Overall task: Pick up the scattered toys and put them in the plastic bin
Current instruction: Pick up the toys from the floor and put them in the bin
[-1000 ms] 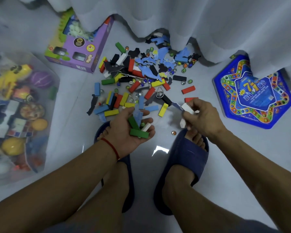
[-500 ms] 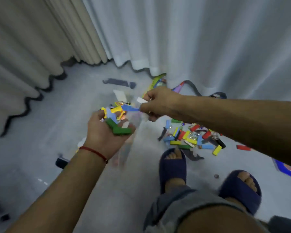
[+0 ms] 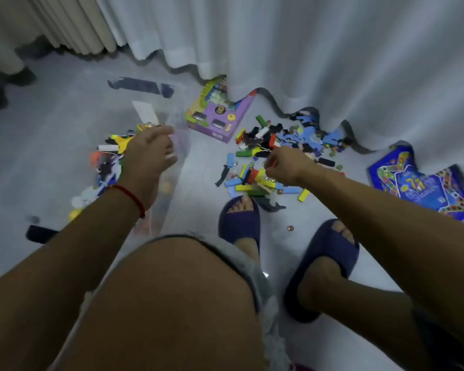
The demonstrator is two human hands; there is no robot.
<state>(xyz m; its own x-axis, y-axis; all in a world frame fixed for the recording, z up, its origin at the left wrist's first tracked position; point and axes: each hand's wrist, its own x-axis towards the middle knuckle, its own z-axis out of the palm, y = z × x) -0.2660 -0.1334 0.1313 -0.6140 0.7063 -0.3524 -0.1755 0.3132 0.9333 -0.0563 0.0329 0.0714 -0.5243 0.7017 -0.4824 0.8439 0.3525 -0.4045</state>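
left grip (image 3: 149, 153) over plastic bin (image 3: 177, 162), right grip (image 3: 285, 166) above scattered toys (image 3: 263, 162)

1. One clear plastic bin (image 3: 181, 145), toys inside.
2. One purple cardboard toy box (image 3: 220, 121).
3. One blue star-shaped game board (image 3: 418, 187).
4. Two dark blue slippers (image 3: 239, 223).
5. Scattered coloured blocks (image 3: 255, 180): too many to count.

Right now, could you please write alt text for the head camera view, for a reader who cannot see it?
A person's left hand hangs over a clear plastic bin of toys while the right hand reaches over scattered toy blocks on the floor. A purple box and blue game board lie by white curtains.
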